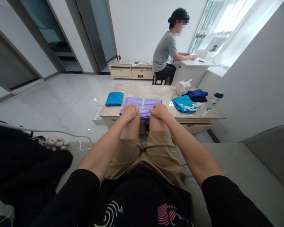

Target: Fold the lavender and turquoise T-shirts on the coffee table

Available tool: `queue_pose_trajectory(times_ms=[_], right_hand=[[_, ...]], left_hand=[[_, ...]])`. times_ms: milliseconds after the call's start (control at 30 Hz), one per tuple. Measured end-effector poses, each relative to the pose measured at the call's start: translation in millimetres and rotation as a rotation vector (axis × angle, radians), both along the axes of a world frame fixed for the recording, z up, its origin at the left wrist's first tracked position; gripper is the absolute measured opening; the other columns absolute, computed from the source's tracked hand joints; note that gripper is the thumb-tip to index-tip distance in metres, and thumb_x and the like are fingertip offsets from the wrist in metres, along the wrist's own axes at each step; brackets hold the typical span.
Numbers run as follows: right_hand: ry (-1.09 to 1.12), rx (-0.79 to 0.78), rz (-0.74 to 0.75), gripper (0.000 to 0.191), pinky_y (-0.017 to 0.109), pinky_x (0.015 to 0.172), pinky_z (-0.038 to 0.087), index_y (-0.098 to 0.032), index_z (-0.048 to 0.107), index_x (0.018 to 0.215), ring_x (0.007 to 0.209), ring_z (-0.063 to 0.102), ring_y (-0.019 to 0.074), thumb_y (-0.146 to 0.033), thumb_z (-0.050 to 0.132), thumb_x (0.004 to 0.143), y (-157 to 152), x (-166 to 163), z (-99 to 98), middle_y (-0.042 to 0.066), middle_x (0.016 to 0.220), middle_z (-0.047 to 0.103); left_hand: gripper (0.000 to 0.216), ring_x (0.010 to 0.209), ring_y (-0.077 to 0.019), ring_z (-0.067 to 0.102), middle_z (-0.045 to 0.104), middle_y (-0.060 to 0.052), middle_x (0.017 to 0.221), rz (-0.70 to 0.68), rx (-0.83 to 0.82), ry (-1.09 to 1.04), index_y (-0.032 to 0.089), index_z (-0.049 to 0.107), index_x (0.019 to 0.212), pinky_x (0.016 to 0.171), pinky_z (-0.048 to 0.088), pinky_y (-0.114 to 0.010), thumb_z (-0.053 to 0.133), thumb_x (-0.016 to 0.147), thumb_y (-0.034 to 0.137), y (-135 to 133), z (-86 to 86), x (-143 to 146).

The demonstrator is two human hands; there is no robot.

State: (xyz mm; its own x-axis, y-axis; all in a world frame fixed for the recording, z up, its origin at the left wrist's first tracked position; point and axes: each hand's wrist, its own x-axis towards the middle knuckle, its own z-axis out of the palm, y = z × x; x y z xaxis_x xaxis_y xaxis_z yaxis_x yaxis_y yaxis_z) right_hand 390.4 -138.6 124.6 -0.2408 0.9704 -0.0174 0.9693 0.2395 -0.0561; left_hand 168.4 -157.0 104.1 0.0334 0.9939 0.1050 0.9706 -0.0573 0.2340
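My left hand [130, 111] rests on my left knee, and my right hand [159, 110] lies over the right knee. Both hands look relaxed, with nothing visible in them; the fingertips are partly hidden. Just beyond them a purple shirt [142, 102] with white lettering lies folded on the coffee table [144, 89]. The hands overlap its near corners in view; whether they touch it I cannot tell. A folded blue cloth [114, 98] lies to the left. On the right is a folded turquoise shirt [184, 104] with a white print.
Dark blue clothing [197, 94], a white plastic bag [183, 87] and a clear water bottle [211, 102] stand at the table's right end. Beyond, a person [165, 52] sits at a white desk [196, 62]. A pink plush toy [55, 142] lies on the sofa at left.
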Motion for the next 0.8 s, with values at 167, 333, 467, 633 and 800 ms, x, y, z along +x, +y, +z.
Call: queue_pose_trajectory(times_ms=[167,333,467,633,800], right_hand=[[0.005,0.014,-0.002,0.055,0.037,0.111,0.051,-0.004,0.079,0.136,0.130,0.072,0.0366,-0.042,0.051,0.107,-1,0,-0.9,0.027,0.137,0.077],[-0.009,0.018,0.013,0.056,0.039,0.113,0.050,-0.004,0.080,0.134,0.130,0.072,0.0376,-0.042,0.050,0.107,0,0,-2.8,0.028,0.135,0.077],[-0.005,0.020,0.007,0.057,0.039,0.113,0.050,-0.003,0.079,0.136,0.130,0.071,0.0373,-0.042,0.049,0.106,-3,-1,0.4,0.028,0.136,0.077],[-0.014,0.009,-0.038,0.056,0.037,0.108,0.052,-0.005,0.081,0.135,0.127,0.073,0.0364,-0.043,0.052,0.105,-3,8,8.6,0.027,0.138,0.076],[-0.043,0.056,-0.065,0.050,0.036,0.103,0.053,-0.009,0.087,0.123,0.120,0.075,0.0354,-0.039,0.050,0.106,-1,30,10.3,0.026,0.124,0.082]], left_hand=[[0.047,0.135,-0.0331,0.066,0.072,-0.021,0.141,0.008,-0.006,-0.004,0.012,0.072,0.135,0.122,0.045,-0.044,0.039,0.113,0.037,-2,0.6,-1],[0.047,0.138,-0.0332,0.064,0.072,-0.021,0.142,0.007,-0.012,0.004,0.012,0.072,0.135,0.122,0.044,-0.044,0.038,0.113,0.037,-3,1.0,-1],[0.047,0.139,-0.0329,0.063,0.073,-0.021,0.142,0.009,-0.014,0.007,0.013,0.072,0.135,0.121,0.045,-0.044,0.038,0.112,0.036,-6,4.1,0],[0.048,0.133,-0.0360,0.068,0.074,-0.022,0.141,0.039,-0.038,0.008,0.013,0.075,0.131,0.114,0.050,-0.045,0.040,0.111,0.039,-8,13.3,-6],[0.045,0.118,-0.0340,0.075,0.081,-0.019,0.125,0.098,-0.079,-0.031,0.019,0.079,0.113,0.101,0.055,-0.039,0.041,0.111,0.042,-10,17.2,-33]])
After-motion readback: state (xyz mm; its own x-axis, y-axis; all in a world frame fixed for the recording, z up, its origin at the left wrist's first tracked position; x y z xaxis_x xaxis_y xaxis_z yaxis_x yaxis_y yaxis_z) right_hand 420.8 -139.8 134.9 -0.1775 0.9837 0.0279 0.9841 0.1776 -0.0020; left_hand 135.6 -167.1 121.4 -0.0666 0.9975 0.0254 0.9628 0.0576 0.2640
